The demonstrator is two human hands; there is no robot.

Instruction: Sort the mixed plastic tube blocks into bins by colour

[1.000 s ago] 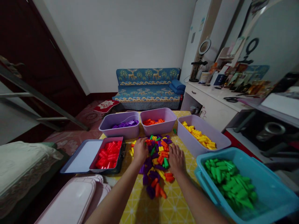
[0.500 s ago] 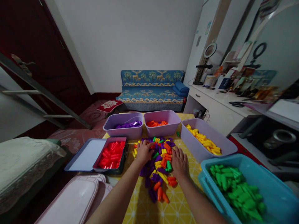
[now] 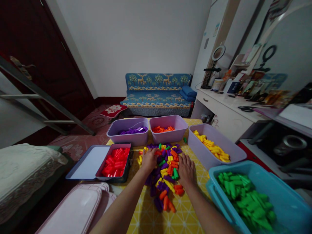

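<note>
A mixed pile of small plastic tube-shaped pieces (image 3: 168, 182) in purple, yellow, orange, red and green lies mid-table. At the pile's upper left is my left hand (image 3: 149, 161), its fingers bent down and drawn together among the pieces. A red piece shows beside its fingertips; what they grip, if anything, is hidden. Along the right edge of the pile, my right hand (image 3: 186, 169) rests palm down with its fingers stretched out, close to orange pieces and a green piece (image 3: 175, 174). The yellow patterned tablecloth (image 3: 187, 217) lies under everything.
Behind the pile stand a purple-filled bin (image 3: 128, 138) and an orange-filled bin (image 3: 169, 135). At right are a yellow-filled bin (image 3: 216, 159) and a blue tub (image 3: 287, 191) of green pieces. A case (image 3: 126, 175) of red pieces and pale lids (image 3: 70, 208) sit left.
The fingers of my left hand have drawn closer together and shifted slightly left. My right hand stays in place beside the pile. The view has moved very slightly.
</note>
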